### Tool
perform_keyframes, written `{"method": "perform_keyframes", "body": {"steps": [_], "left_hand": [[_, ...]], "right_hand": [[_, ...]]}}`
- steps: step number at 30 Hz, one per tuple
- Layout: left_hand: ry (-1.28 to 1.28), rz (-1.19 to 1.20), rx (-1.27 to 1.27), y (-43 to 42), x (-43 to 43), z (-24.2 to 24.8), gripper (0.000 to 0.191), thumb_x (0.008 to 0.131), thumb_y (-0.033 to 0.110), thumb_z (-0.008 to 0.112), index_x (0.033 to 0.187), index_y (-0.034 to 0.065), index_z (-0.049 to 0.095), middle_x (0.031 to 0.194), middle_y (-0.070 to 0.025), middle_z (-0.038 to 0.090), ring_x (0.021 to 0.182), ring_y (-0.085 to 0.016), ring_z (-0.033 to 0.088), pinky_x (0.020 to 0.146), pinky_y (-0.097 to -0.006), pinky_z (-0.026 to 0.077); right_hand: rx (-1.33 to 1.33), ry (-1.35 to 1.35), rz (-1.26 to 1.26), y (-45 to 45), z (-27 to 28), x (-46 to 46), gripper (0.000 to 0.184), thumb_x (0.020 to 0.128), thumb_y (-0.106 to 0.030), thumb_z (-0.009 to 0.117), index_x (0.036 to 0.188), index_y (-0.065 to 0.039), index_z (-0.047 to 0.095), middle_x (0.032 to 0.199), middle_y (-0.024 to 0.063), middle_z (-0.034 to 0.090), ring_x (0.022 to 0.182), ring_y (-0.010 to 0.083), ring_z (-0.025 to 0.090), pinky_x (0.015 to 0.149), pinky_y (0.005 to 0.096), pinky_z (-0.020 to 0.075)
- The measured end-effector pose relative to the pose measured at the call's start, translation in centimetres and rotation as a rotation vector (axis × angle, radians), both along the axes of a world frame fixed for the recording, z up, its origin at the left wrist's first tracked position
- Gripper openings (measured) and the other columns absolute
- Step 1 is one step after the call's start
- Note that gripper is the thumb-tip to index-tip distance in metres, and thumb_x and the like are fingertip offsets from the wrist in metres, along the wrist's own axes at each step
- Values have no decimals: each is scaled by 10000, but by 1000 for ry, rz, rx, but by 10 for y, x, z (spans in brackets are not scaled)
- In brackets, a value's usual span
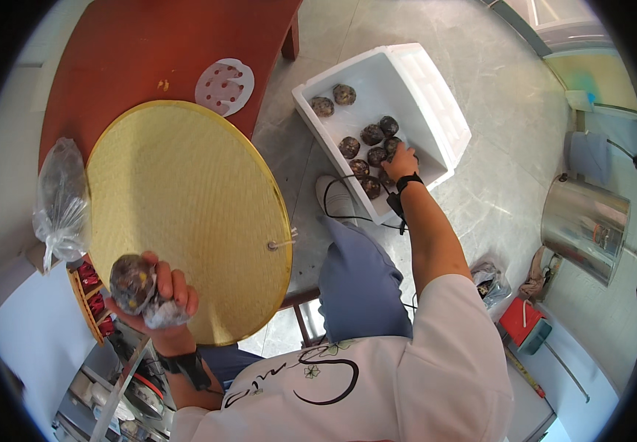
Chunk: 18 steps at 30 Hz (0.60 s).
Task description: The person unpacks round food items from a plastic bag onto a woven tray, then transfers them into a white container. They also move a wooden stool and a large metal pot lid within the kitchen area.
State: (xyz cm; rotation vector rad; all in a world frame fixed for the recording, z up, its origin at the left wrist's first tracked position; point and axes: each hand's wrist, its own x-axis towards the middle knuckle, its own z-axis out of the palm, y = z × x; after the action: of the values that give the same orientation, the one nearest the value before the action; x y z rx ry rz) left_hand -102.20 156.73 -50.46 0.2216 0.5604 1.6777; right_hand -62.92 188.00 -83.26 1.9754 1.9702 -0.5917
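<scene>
My left hand (172, 301) is raised over the near left part of a round woven bamboo tray (202, 182). It holds a dark speckled ball (132, 283) in clear plastic film, the bunched film lying against the palm. Inside a white foam box (346, 77) on the floor, my right hand (403, 161) reaches down among several similar dark balls (372, 134). Its fingers curl over a ball at the right side; whether they grip it is hidden. Two more balls (344, 94) lie apart at the box's far left end.
The tray rests on a red table (147, 38), near a perforated white sheet (224, 87) and a clear plastic bag (63, 199). A black cable (327, 201) loops from my right wrist across the box's near edge. A metal cylinder (586, 229) and red bin (520, 320) stand right.
</scene>
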Motion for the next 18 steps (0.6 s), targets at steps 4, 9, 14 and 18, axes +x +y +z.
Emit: {"method": "perform_keyframes", "body": {"steps": [4, 9, 14, 18], "left_hand": [[3, 53, -42, -1, -3, -1, 825, 850, 605, 620, 1350, -1, 370, 883, -115, 554, 771, -268, 553, 575, -418, 484], [7, 62, -50, -3, -8, -4, 757, 858, 504, 680, 1333, 0, 376, 857, -99, 555, 764, -251, 555, 558, -407, 512], [14, 75, -70, -4, -11, -2, 739, 850, 475, 704, 1323, 13, 375, 834, -88, 545, 745, -235, 544, 551, -395, 504], [57, 97, -87, -4, -11, -2, 737, 846, 476, 707, 1313, 13, 374, 815, -80, 528, 716, -218, 518, 530, -381, 489]], "right_hand": [[25, 60, 11, 9, -1, 3, 671, 704, -271, 798, 1239, -79, 440, 1159, 264, 561, 1023, 455, 601, 898, 495, 507], [-89, 164, 214, 13, 1, 17, 610, 688, -268, 812, 1163, -42, 502, 1116, 232, 593, 1059, 400, 595, 903, 453, 501], [-343, 160, 494, -18, 6, 13, 665, 653, -303, 865, 1158, -46, 518, 1141, 222, 569, 1058, 414, 587, 901, 468, 498], [-284, 211, 531, -39, 6, -1, 603, 685, -292, 822, 1158, -66, 523, 1165, 235, 532, 1035, 433, 589, 887, 493, 500]]}}
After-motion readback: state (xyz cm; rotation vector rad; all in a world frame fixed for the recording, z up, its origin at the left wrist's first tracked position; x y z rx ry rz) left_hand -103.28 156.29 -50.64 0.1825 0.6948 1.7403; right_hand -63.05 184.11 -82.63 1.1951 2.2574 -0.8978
